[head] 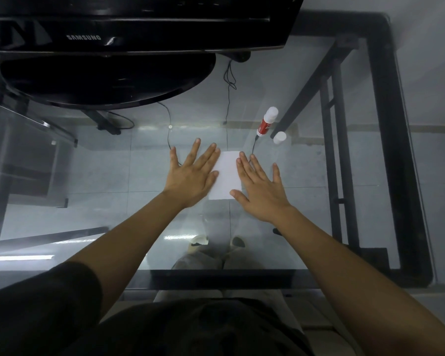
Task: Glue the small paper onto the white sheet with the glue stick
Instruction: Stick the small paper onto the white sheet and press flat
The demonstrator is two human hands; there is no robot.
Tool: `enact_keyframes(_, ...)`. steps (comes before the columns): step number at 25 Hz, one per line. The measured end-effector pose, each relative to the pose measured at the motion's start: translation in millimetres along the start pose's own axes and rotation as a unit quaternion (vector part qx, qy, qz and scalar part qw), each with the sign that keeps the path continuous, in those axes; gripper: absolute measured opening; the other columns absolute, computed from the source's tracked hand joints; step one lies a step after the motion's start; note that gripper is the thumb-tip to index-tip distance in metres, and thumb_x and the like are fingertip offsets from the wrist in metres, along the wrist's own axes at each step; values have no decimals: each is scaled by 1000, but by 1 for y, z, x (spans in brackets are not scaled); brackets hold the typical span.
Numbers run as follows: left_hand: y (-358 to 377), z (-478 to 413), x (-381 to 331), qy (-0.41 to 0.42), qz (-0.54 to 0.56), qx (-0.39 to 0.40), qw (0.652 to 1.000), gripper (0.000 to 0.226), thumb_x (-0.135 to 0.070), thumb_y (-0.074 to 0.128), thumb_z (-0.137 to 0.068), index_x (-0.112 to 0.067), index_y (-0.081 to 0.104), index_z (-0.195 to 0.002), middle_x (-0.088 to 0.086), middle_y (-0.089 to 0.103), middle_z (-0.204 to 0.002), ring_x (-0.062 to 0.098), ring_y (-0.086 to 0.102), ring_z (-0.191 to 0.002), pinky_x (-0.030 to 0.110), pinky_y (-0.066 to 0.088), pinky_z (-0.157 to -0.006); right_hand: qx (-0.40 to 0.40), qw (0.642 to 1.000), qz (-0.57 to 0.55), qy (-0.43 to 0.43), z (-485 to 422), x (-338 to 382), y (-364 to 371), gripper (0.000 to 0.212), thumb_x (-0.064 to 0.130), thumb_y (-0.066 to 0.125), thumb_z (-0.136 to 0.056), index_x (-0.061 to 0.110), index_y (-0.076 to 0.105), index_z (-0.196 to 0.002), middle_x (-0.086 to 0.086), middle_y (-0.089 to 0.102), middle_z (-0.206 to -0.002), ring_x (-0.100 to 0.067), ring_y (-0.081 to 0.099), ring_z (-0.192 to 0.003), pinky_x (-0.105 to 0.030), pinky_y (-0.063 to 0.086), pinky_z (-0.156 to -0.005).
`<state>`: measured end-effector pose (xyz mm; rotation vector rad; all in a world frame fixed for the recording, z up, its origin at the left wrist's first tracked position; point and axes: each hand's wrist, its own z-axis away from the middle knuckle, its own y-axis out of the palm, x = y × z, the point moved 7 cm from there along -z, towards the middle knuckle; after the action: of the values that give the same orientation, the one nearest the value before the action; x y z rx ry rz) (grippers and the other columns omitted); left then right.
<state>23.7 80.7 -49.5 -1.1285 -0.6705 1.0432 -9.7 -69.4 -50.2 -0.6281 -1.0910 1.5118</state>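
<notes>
We're over a glass desktop [306, 201] with a black frame [396, 150]; a grey tiled floor [100, 170] shows through it, plus black cables [228, 93] and the desk legs. A pale wall runs along the right. A black monitor [139, 21] on an oval stand [106, 78] sits at the far left of the desk.

Our left hand [193, 176] and right hand [261, 188] lie flat, palms down, fingers spread wide and gripping nothing. Between them is the white sheet [228, 176]; the left fingers overlap its left edge, the right fingers and thumb its right edge. We can't make out a separate small paper: we see only one white rectangle, and both its side edges are under the hands.

The glue stick [267, 121] lies tilted on the glass beyond the sheet, to the right, well apart from both hands. Its white cap [279, 137] is off and sits just beside it.

Our shoes and trouser legs show blurred through the glass. The monitor's top is cut off by the frame.

Readable: "SAMSUNG" on the monitor bezel. The glue stick's red label has white print, too small to read.
</notes>
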Motion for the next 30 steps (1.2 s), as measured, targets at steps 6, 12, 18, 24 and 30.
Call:
enact_keyframes(6, 11, 18, -14, -9, 8, 5, 1000, 60, -53, 0, -92, -23, -22, -139, -4, -16, -154, 16, -24, -136, 56, -9, -109, -8, 999, 33, -5, -3, 5, -1, 74, 57, 23, -91, 25, -20, -142, 6, -21, -154, -22, -20, -141, -65, -9, -105)
enact_keyframes(12, 8, 13, -9, 7, 12, 10, 1000, 72, -58, 5, -90, -14, -14, -144, 4, -9, -157, 17, -10, -143, 37, -11, -110, -28, 997, 74, 3, -2, 4, -8, 80, 62, 25, -88, 21, -14, -145, 3, -13, -157, -24, -17, -142, -66, -14, -103)
enact_keyframes(18, 9, 13, -8, 20, 45, 24, 998, 71, -56, 10, -92, -13, -11, -145, 4, -8, -158, 17, -9, -144, 37, 0, -115, -38, 997, 62, 9, 0, 6, -9, 79, 58, 29, -89, 18, -7, -146, 1, -10, -157, -21, -12, -143, -61, -11, -107)
enact_keyframes(24, 9, 15, -9, 22, 85, 26, 996, 71, -54, 12, -93, -13, -14, -144, 6, -16, -156, 17, -16, -141, 39, -1, -115, -21, 999, -34, -13, -1, 2, -10, 78, 54, 36, -90, 19, -5, -146, 1, -9, -157, -20, -11, -143, -50, -6, -112)
enact_keyframes(30, -22, 10, -10, 7, 255, -65, 965, 66, -48, 19, -96, -13, -8, -145, 2, -11, -155, 11, -12, -141, 31, 2, -114, -85, 987, -131, 24, 20, -14, -6, 66, 48, 21, -96, 19, -11, -145, 1, -12, -156, -14, -13, -142, -36, -8, -112)
